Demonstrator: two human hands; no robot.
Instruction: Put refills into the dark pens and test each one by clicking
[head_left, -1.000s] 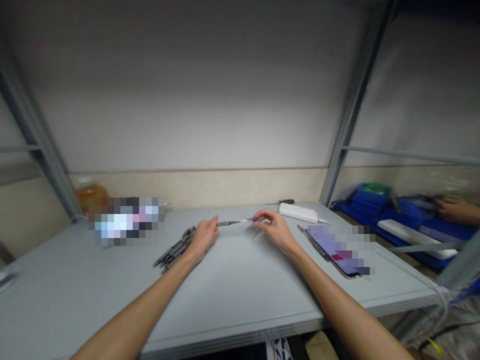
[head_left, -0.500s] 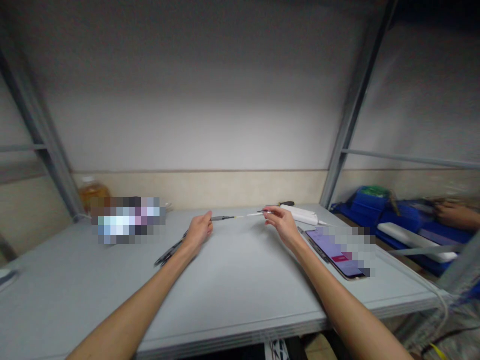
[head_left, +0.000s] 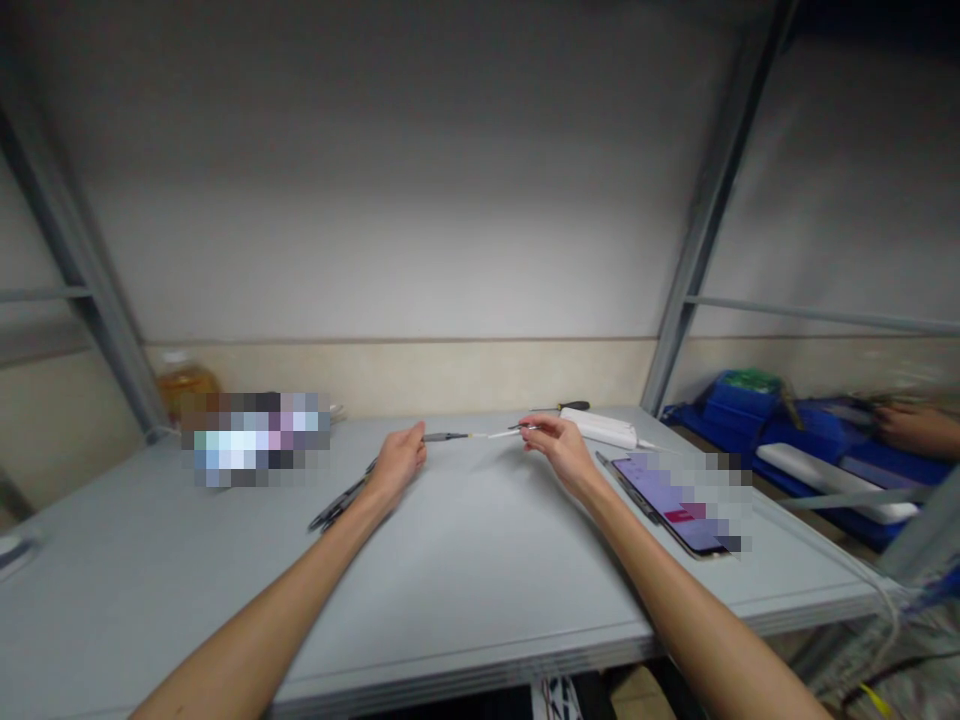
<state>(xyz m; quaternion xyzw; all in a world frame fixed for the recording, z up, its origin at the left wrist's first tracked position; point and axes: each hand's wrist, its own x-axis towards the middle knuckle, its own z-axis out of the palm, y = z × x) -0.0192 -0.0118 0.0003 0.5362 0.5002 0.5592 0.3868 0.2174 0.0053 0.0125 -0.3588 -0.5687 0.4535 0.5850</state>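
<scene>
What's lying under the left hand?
Dark pens lie on the grey table below the left hand. Their far ends are covered by the wrist, so their number is unclear.

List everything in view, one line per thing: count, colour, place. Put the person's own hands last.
table: one, light grey, centre.
pen barrel: one, dark grey, pinched by the left hand.
refill: one, thin, white, pinched by the right hand, pointing at the barrel.
pens: small pile, count unclear, black, beside the left wrist.
phone: one, dark rim, purplish screen, right of the right hand.
white device: one, back right of the table.
screwdriver: one, black handle, behind the white device.
bottle: one, amber, back left.
bins: several, blue, next bench at right.
another person's hand: one, far right, over the bins.
left hand: one, mid-table.
right hand: one, mid-table.
</scene>
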